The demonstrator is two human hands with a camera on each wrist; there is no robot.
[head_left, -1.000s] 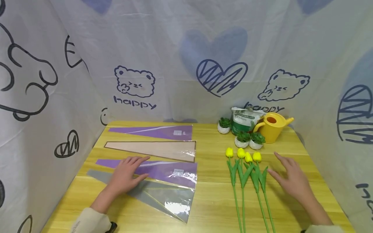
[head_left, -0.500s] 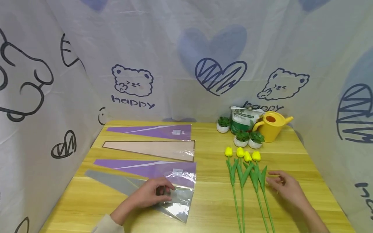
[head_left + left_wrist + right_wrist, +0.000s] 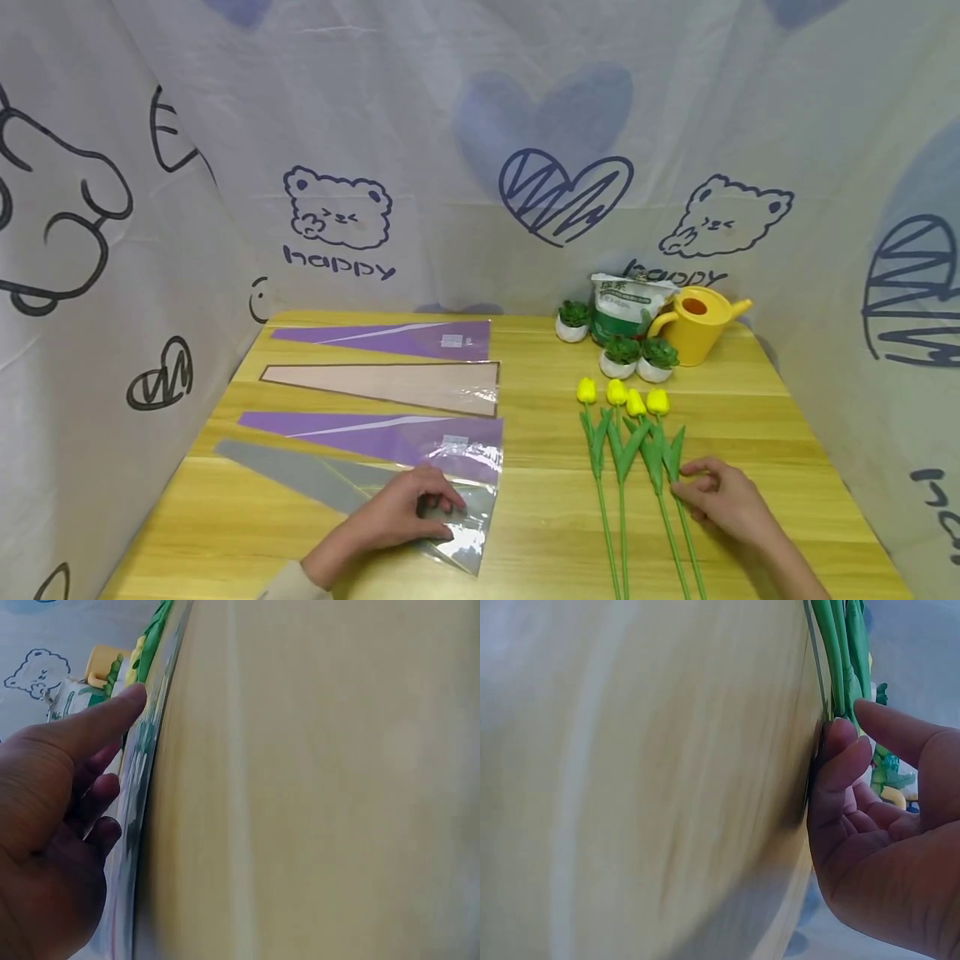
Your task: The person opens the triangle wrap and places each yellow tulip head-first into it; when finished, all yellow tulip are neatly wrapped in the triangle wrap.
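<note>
In the head view, my left hand (image 3: 412, 510) hovers low over a grey, clear-fronted flower-wrapping sleeve (image 3: 285, 471). Its fingers bend loosely, the thumb stands apart, and nothing is between them. The left wrist view shows the left hand (image 3: 71, 772) beside the sleeve's thin edge. On the right, my right hand (image 3: 723, 500) has its thumb and fingertips at the rightmost yellow artificial tulip (image 3: 657, 402), just below its leaves. Close up, the right hand (image 3: 877, 817) has curled fingers near the green leaves (image 3: 836, 660); I cannot tell whether they pinch the stem.
Several more tulips (image 3: 617, 392) lie alongside. Two purple sleeves (image 3: 375, 336) and a beige one (image 3: 420, 387) are laid out at left. At the back right stand small potted succulents (image 3: 619, 357), a green-and-white bag (image 3: 626, 307) and a yellow watering can (image 3: 693, 329).
My left hand has moved right and toward the front, from the purple sleeve to the grey one. The right hand has come left and nearer, its fingers curling in at the rightmost tulip.
</note>
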